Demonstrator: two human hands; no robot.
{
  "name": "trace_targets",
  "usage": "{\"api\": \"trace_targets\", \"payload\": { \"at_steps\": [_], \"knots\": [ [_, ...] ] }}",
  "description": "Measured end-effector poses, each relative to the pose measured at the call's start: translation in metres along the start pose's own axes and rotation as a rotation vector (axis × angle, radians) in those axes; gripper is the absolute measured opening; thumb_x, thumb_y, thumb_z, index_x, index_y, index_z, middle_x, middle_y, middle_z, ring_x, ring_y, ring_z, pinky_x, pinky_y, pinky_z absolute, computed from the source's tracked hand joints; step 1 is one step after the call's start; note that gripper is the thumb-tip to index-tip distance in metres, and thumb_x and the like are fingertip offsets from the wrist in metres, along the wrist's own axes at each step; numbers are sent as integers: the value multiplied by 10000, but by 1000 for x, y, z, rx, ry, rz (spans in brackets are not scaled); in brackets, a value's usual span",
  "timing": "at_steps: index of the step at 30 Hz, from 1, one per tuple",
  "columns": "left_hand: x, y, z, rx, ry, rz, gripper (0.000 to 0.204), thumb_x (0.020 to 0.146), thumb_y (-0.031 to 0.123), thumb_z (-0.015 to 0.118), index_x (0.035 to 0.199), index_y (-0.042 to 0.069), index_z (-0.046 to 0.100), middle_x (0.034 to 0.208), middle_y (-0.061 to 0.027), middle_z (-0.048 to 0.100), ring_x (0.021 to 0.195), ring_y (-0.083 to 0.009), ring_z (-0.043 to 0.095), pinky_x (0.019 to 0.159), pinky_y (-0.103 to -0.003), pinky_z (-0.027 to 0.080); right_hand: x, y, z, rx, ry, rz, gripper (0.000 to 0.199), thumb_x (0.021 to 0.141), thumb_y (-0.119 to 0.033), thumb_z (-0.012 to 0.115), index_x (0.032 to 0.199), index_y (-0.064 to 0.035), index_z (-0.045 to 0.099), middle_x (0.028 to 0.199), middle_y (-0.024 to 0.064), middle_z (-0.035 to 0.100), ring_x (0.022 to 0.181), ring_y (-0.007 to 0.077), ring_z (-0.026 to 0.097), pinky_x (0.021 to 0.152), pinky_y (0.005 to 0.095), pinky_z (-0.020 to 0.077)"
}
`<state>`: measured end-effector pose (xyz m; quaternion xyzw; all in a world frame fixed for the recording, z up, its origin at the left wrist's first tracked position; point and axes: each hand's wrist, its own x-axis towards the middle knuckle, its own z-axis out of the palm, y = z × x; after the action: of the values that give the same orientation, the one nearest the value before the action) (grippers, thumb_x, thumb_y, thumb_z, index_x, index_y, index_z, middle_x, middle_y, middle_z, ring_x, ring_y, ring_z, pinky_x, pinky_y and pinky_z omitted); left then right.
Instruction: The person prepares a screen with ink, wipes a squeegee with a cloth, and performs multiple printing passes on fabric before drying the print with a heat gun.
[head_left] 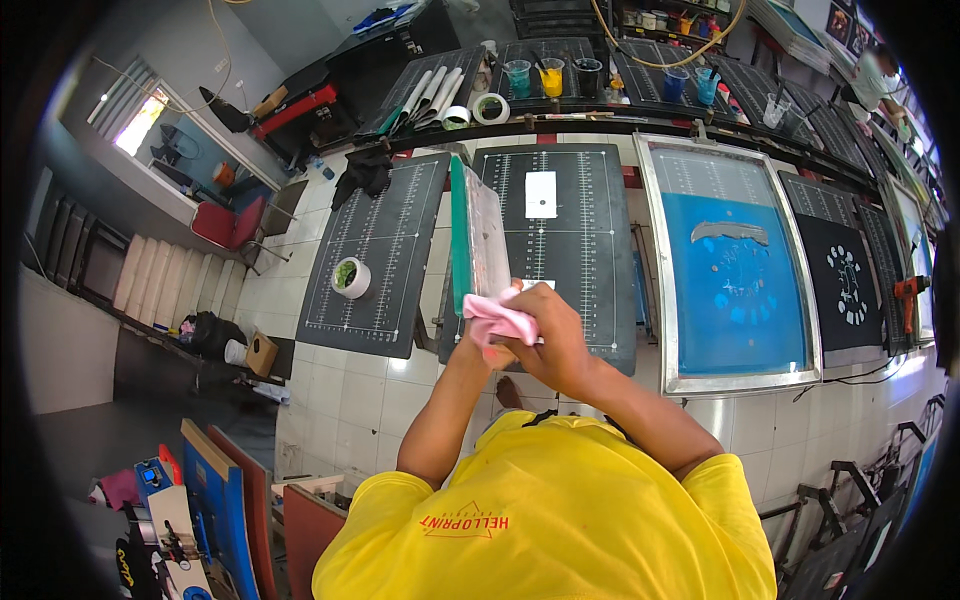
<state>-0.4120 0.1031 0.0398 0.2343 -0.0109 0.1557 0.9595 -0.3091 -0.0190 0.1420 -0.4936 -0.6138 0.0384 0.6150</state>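
My right hand (553,335) presses a pink cloth (497,320) against the lower end of a long squeegee (478,232) with a green edge and a pale translucent blade. The squeegee stands on its edge over a black ruled platen (590,250). My left hand (492,353) sits just under the cloth and is mostly hidden by it; it seems to grip the squeegee's near end. Both forearms rise from my yellow shirt (560,510).
A blue-coated screen frame (735,262) lies to the right, with a printed black platen (848,282) beyond it. A tape roll (352,277) rests on the left platen (375,255). Ink cups (552,77) line the back shelf. Another person (876,78) stands at the far right.
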Motion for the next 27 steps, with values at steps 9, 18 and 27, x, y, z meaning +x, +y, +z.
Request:
{"api": "trace_targets", "payload": {
  "at_steps": [9, 18, 27],
  "knots": [
    [-34, -8, -2, 806, 867, 251, 528, 1029, 477, 422, 1116, -13, 599, 986, -82, 639, 935, -179, 624, 832, -313, 493, 34, 26, -21, 148, 231, 237, 179, 940, -87, 642, 1092, -12, 587, 933, 76, 621, 872, 142, 591, 781, 288, 489],
    [-82, 7, 32, 1679, 905, 319, 568, 922, 478, 637, 976, -83, 568, 770, -242, 650, 684, -242, 632, 640, -359, 478, 33, 75, -41, -324, 43, 316, 199, 932, -199, 636, 950, -7, 588, 909, 185, 563, 799, 376, 565, 709, 418, 460],
    [-165, 54, -2, 1336, 1231, 591, 437, 1017, 399, 492, 992, -24, 597, 927, -95, 654, 843, -164, 594, 717, -323, 459, 36, 126, 44, -9, -116, 588, 293, 1003, -282, 565, 949, 5, 582, 747, 144, 611, 679, 152, 531, 625, 342, 444]
  ]
}}
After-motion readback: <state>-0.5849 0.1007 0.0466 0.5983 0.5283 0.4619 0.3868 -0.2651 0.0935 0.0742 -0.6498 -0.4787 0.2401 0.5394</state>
